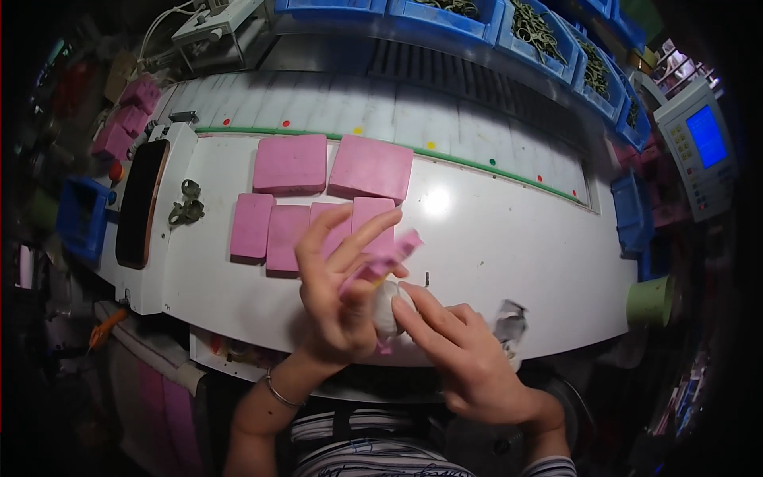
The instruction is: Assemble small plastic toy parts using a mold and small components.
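My left hand [330, 298] holds a thin, jagged-edged pink piece [387, 262] above the near edge of the white table. Its thumb side is closed on the piece, while two other fingers stretch up and away. In my right hand [465, 346], a white rounded lump [387, 308], perhaps a cloth pouch, is pinched between thumb and fingers. The lump meets the lower part of the pink piece, though motion blurs the contact. Just beyond my left hand lie several pink rectangular blocks [290, 161] in two rows.
A phone-like dark slab [144, 203] lies on the left ledge beside small greenish metal parts [187, 204]. Blue bins [534, 36] of metal pieces line the back. To the right are a device with a blue screen [703, 137], a green cup [649, 301] and crumpled silvery material [510, 322].
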A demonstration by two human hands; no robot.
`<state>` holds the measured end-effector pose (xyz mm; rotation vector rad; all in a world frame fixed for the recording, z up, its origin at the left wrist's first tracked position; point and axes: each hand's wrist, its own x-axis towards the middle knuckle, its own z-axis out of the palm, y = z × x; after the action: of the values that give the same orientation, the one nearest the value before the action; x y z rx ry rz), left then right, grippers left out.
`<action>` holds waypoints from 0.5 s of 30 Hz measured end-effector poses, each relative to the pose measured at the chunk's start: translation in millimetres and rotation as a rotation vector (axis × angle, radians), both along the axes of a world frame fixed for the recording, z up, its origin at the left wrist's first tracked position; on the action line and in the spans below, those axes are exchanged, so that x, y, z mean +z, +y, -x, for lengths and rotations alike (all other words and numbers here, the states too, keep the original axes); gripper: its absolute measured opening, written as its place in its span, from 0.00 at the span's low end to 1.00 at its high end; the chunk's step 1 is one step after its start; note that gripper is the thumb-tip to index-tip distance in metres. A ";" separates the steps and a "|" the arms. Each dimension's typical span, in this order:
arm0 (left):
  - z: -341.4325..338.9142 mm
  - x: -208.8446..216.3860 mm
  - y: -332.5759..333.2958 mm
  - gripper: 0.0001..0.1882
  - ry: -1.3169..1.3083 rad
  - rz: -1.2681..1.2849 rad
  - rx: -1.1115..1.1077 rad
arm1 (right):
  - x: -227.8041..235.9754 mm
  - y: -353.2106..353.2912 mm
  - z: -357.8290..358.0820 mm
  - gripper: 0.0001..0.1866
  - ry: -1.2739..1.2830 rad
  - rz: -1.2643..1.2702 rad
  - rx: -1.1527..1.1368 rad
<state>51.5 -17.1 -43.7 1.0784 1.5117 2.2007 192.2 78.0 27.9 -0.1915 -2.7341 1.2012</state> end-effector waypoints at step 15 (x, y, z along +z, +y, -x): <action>-1.9 -3.9 -11.0 0.37 -0.170 0.155 -0.164 | -31.4 -6.6 1.0 0.24 0.401 -0.089 -0.112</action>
<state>53.4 -28.1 -47.5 0.9083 1.4393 1.9749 191.2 71.4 -3.5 -0.0800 -2.3866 0.9650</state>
